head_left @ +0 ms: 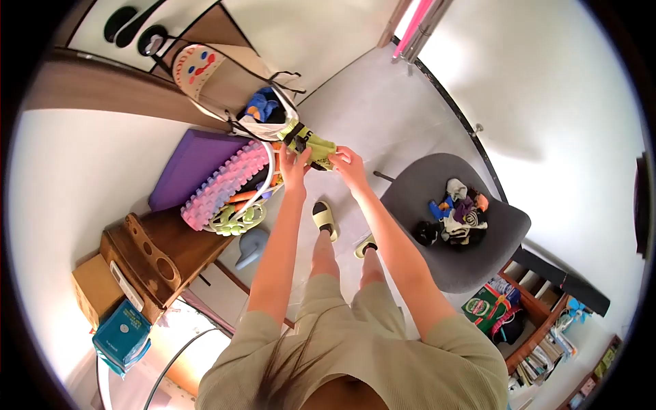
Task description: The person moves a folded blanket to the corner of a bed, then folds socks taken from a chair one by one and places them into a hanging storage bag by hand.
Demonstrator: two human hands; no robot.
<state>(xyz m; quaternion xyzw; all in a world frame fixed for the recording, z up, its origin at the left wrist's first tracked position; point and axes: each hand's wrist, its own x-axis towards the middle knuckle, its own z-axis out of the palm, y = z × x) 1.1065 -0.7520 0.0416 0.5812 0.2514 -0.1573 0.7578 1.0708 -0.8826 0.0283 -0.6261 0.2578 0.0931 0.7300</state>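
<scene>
Both of my hands are out in front of me, holding a yellow-green sock [321, 150] with black markings. My left hand [294, 169] pinches its near left part. At its right end, my right hand [348, 166] grips the edge between thumb and fingers. Just beyond the sock stands a cream fabric bag [217, 96] with a printed face and black drawstrings. Blue and dark cloth items [261, 106] lie inside it. To the right, a heap of small garments [459, 213], seemingly socks, rests on a grey chair seat [417, 191].
A pink foam roller [225, 184] and a purple board [188, 164] stand at left, near a wooden shelf [154, 253]. A drawer unit [529, 321] with packages and books is at lower right. My slippered feet [325, 222] are on the grey floor.
</scene>
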